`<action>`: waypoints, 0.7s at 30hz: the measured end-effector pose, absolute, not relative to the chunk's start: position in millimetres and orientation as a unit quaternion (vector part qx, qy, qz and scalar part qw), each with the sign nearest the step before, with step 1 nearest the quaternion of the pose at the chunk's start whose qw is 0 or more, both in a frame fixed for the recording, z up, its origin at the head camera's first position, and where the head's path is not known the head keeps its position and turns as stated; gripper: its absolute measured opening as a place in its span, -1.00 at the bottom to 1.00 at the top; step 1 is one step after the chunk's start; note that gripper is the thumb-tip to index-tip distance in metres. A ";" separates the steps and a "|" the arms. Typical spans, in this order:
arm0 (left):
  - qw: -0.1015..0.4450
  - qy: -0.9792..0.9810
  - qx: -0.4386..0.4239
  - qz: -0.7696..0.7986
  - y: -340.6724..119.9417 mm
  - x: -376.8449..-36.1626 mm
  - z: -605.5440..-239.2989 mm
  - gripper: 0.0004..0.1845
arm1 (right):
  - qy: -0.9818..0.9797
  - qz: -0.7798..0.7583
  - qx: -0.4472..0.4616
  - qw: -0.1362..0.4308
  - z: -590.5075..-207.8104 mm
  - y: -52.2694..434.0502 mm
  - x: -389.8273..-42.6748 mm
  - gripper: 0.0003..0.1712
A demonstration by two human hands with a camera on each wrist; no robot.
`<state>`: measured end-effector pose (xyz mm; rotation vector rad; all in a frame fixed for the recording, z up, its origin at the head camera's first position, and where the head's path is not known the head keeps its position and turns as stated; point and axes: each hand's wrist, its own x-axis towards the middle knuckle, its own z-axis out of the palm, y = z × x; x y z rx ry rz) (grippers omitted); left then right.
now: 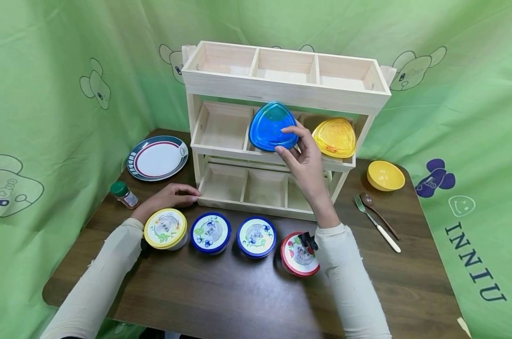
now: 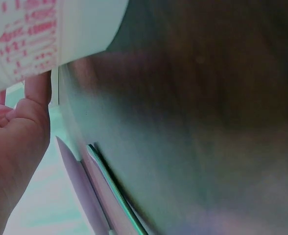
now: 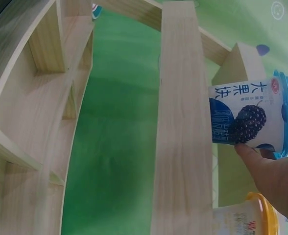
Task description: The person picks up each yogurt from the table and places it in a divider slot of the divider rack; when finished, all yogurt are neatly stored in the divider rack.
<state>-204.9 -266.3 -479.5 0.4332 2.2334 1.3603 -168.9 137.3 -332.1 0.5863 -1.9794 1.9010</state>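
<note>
My right hand (image 1: 308,165) grips a fruit cup with a blue, rounded-triangular lid (image 1: 273,126) at the middle tier of a wooden shelf rack (image 1: 287,93). In the right wrist view this blue-lidded cup (image 3: 249,115) shows a dark berry on its label. A similar cup with a yellow lid (image 1: 334,137) sits in the right compartment of that tier. My left hand (image 1: 171,195) rests at the rack's lower left front corner, its fingertips touching the wood. In the left wrist view a pale cup with pink print (image 2: 31,39) partly covers the left hand (image 2: 16,132).
Along the rack's front stand a yellow-lidded tub (image 1: 166,228), two blue-lidded tubs (image 1: 211,232) and a red-lidded tub (image 1: 298,256). A plate (image 1: 158,158) and green-capped jar (image 1: 124,195) lie left; a yellow bowl (image 1: 385,176), fork (image 1: 376,223) and spoon (image 1: 380,214) lie right.
</note>
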 end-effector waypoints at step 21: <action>0.246 0.821 0.149 0.493 -264.5 -204.0 -477.4 -0.61 | -0.711 0.662 0.151 0.182 -342.1 133.5 -177.3 -0.57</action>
